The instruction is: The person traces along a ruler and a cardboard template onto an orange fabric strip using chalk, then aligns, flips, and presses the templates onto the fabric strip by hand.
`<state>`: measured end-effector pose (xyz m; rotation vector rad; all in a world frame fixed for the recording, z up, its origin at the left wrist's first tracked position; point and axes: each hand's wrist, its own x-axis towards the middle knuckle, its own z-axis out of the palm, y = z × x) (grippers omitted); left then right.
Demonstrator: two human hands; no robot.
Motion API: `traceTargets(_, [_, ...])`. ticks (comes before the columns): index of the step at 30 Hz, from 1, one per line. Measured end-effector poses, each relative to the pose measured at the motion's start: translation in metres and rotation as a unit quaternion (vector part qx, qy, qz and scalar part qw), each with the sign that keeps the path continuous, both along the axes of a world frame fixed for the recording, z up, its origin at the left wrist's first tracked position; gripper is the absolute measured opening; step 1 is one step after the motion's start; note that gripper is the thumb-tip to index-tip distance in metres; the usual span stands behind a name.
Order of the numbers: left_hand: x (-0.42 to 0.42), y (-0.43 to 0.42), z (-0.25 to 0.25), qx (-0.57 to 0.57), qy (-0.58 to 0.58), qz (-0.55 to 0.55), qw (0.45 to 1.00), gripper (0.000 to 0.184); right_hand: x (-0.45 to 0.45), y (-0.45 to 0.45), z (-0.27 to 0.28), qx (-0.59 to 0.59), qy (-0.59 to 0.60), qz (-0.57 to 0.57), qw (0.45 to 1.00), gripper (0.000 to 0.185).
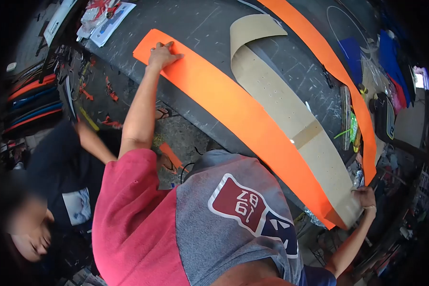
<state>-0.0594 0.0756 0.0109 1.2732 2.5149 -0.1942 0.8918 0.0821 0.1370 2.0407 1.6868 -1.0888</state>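
My left hand lies on the far left end of a long orange strip, fingers spread and thumb out to the side. The strip runs diagonally across the dark table toward my lower right. Beside it lies a long beige template strip with small holes, a brown tape band across it and a far end that curls over. At the near right end of the template, my right hand is closed at its edge; the fingertips are partly hidden. Just above that hand ends a second orange strip, which curves along the table's right side.
A co-worker in a dark shirt is close on my left. Papers and plastic bags lie at the table's upper left corner. Stacked coloured sheets stand at far left. Orange scraps litter the floor. Blue pieces lie at right.
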Motion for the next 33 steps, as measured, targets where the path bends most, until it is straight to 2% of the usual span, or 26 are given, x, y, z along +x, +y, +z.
traceTargets(1, [-0.01,0.001,-0.008,0.001,0.001,-0.024,1.0,0.095,-0.009,-0.01,0.003,0.085,-0.086,0.092,0.988,0.027])
traceTargets(2, [-0.018,0.001,-0.014,0.001,0.001,-0.048,0.999,0.095,-0.037,-0.021,0.006,0.164,-0.171,0.183,0.954,0.034])
traceTargets(4, [-0.02,0.001,-0.012,0.006,-0.006,-0.062,0.998,0.093,-0.096,-0.022,-0.011,0.192,-0.046,0.137,0.971,0.041])
traceTargets(5, [-0.024,0.002,-0.013,-0.004,0.004,-0.085,0.996,0.093,-0.141,-0.028,-0.02,0.261,0.002,0.152,0.953,0.035])
traceTargets(6, [-0.025,0.002,-0.016,0.034,0.01,-0.084,0.996,0.09,-0.198,-0.026,-0.016,0.256,0.064,0.162,0.951,0.032])
traceTargets(7, [-0.038,0.004,-0.029,0.032,0.014,-0.101,0.994,0.092,-0.243,-0.034,-0.03,0.289,0.071,0.13,0.946,0.028])
traceTargets(8, [-0.037,0.004,-0.026,0.034,0.017,-0.1,0.994,0.093,-0.268,-0.034,-0.058,0.351,0.095,0.202,0.909,0.028])
traceTargets(9, [-0.034,0.004,-0.02,0.023,-0.008,-0.098,0.995,0.095,-0.297,-0.032,-0.081,0.292,0.171,0.162,0.927,0.034])
traceTargets(10, [-0.03,0.003,-0.013,0.012,-0.031,-0.095,0.995,0.098,-0.345,-0.035,-0.079,0.312,0.196,0.126,0.921,0.034])
traceTargets(11, [-0.022,-0.001,-0.002,0.011,-0.038,-0.093,0.995,0.098,-0.372,-0.029,-0.098,0.342,0.22,0.162,0.899,0.038])
traceTargets(13, [-0.011,-0.007,0.011,0.01,-0.05,-0.091,0.995,0.098,-0.425,-0.025,-0.102,0.358,0.203,0.182,0.893,0.047])
traceTargets(15, [-0.024,-0.013,0.001,0.023,-0.037,-0.132,0.99,0.097,-0.456,-0.015,-0.114,0.404,0.184,0.251,0.86,0.056])
traceTargets(17, [-0.018,-0.018,0.006,0.037,-0.025,-0.154,0.987,0.094,-0.483,-0.005,-0.117,0.403,0.206,0.265,0.851,0.058])
traceTargets(18, [-0.022,-0.017,-0.006,0.043,-0.088,-0.157,0.983,0.093,-0.491,-0.002,-0.116,0.404,0.22,0.273,0.845,0.059])
traceTargets(19, [-0.035,-0.015,-0.03,0.053,-0.146,-0.158,0.975,0.091,-0.492,-0.006,-0.119,0.378,0.226,0.262,0.859,0.059])
traceTargets(21, [-0.057,-0.014,-0.043,0.071,-0.111,-0.146,0.981,0.081,-0.527,0.008,-0.122,0.359,0.272,0.266,0.852,0.058])
traceTargets(22, [-0.058,-0.015,-0.032,0.094,-0.111,-0.193,0.97,0.08,-0.553,0.021,-0.119,0.393,0.268,0.296,0.828,0.059])
traceTargets(23, [-0.043,-0.016,-0.005,0.05,-0.074,-0.182,0.979,0.082,-0.568,0.02,-0.119,0.415,0.259,0.323,0.81,0.06])
traceTargets(24, [-0.035,-0.016,0.012,0.021,-0.096,-0.152,0.983,0.089,-0.582,0.016,-0.119,0.431,0.242,0.345,0.798,0.06])
traceTargets(27, [-0.033,-0.018,0.02,-0.007,-0.128,-0.145,0.981,0.095,-0.622,0.008,-0.122,0.386,0.181,0.37,0.826,0.058])
traceTargets(30, [-0.023,-0.023,0.036,-0.018,-0.128,-0.12,0.984,0.102,-0.651,0.014,-0.15,0.42,0.144,0.349,0.825,0.053])
traceTargets(33, [-0.017,-0.024,0.036,-0.012,-0.129,-0.121,0.984,0.107,-0.658,0.026,-0.145,0.454,0.164,0.375,0.791,0.048])
